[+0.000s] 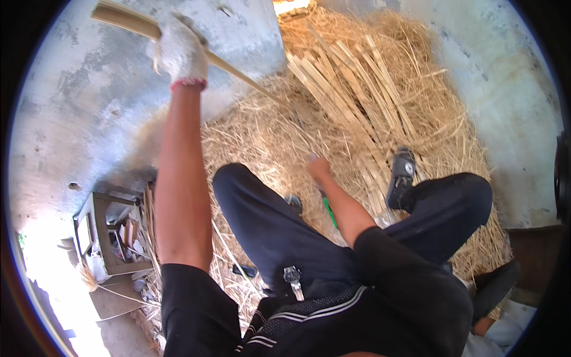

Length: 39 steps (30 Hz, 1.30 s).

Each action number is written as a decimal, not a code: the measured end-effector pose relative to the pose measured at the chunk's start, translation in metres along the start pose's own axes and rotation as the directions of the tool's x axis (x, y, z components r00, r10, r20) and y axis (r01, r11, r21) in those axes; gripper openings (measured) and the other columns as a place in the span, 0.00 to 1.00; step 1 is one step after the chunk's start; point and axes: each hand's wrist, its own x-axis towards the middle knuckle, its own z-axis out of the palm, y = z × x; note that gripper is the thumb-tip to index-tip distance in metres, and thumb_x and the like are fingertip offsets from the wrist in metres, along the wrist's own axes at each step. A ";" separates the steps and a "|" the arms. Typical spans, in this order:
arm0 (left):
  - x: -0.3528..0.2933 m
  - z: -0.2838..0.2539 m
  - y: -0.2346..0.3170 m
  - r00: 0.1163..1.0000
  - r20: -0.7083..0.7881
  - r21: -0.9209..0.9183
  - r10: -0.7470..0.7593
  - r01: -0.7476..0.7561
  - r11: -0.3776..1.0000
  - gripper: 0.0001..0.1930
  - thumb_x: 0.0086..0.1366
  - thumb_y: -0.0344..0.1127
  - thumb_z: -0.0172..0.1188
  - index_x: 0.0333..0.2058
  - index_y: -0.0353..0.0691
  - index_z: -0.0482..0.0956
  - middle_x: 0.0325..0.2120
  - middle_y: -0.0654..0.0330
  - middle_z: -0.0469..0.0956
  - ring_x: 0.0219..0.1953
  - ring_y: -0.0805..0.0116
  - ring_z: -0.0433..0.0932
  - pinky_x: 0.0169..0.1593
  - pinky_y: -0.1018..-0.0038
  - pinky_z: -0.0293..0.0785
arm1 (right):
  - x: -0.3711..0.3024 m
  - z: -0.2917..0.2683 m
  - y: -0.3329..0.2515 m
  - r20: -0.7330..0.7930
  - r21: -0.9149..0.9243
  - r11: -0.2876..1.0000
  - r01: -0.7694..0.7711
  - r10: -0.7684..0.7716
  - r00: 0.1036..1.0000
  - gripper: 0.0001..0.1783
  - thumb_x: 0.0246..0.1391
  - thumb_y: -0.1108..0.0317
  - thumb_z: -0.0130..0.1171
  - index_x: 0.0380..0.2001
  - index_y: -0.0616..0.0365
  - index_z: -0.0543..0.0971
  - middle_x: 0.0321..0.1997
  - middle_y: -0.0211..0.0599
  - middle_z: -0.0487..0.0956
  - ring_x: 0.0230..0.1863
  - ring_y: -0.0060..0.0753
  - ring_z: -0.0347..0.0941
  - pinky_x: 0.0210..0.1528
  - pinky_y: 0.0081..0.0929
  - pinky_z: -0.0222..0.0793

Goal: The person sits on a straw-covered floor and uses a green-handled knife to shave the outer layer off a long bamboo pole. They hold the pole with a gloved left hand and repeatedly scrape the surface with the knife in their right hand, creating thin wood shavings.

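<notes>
My left hand [181,53], in a white knitted glove with a red cuff, is raised at the upper left. It is closed around a long split bamboo strip [241,75], which slants down to the right toward the straw. Low between my knees, my bare right hand [320,168] is curled into a fist. A thin, dark, blurred shape [300,121] lies beyond the fist, near the strip's lower end; whether the fist holds it is unclear. Beside my right forearm shows a narrow green object [330,213], partly covered.
Pale bamboo strips [351,83] lie bundled on a heap of straw-like shavings [256,128]. Walls rise at left and right. A wooden stool [110,235] with scraps stands at the left. My shoe [402,172] rests beside the strips. Another person's sleeve [496,285] shows at lower right.
</notes>
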 end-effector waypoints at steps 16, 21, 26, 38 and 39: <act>-0.015 0.034 -0.012 0.998 0.003 0.044 0.057 -0.057 0.997 0.08 0.60 0.34 0.57 0.28 0.38 0.70 0.14 0.60 0.69 0.15 0.70 0.70 0.19 0.70 0.66 | 0.014 0.009 -0.012 0.057 0.248 0.952 -0.179 0.170 0.984 0.20 0.48 0.65 0.56 0.38 0.76 0.78 0.34 0.60 0.82 0.37 0.49 0.82 0.39 0.42 0.75; 0.012 0.015 -0.026 0.996 0.063 0.127 0.069 -0.077 0.989 0.15 0.63 0.43 0.56 0.27 0.36 0.73 0.14 0.59 0.73 0.18 0.67 0.75 0.24 0.69 0.70 | -0.038 -0.027 -0.048 0.135 0.292 0.955 -0.050 0.011 0.991 0.18 0.49 0.66 0.55 0.39 0.70 0.79 0.34 0.61 0.82 0.37 0.54 0.81 0.39 0.43 0.75; 0.006 0.035 -0.041 0.926 -0.039 0.327 0.375 -0.343 0.881 0.19 0.70 0.46 0.55 0.24 0.40 0.72 0.13 0.67 0.64 0.15 0.76 0.61 0.21 0.72 0.57 | -0.010 0.020 0.007 0.045 0.145 0.987 -0.067 0.061 0.997 0.19 0.50 0.64 0.55 0.42 0.67 0.79 0.37 0.63 0.81 0.37 0.57 0.80 0.41 0.44 0.75; -0.014 0.038 -0.032 0.865 0.379 0.556 0.330 -0.498 0.666 0.24 0.72 0.52 0.50 0.40 0.29 0.72 0.19 0.52 0.74 0.18 0.64 0.75 0.23 0.68 0.73 | -0.027 0.000 -0.025 0.191 0.447 0.885 -0.130 0.047 0.980 0.18 0.48 0.68 0.56 0.37 0.75 0.76 0.27 0.54 0.80 0.24 0.45 0.80 0.30 0.40 0.75; -0.010 0.036 -0.032 0.868 0.393 0.571 0.304 -0.489 0.659 0.25 0.71 0.53 0.51 0.39 0.29 0.72 0.20 0.52 0.75 0.19 0.64 0.77 0.24 0.68 0.74 | -0.029 0.001 -0.030 0.198 0.466 0.877 -0.120 0.029 0.980 0.17 0.48 0.69 0.56 0.36 0.75 0.76 0.27 0.53 0.80 0.23 0.45 0.79 0.30 0.40 0.75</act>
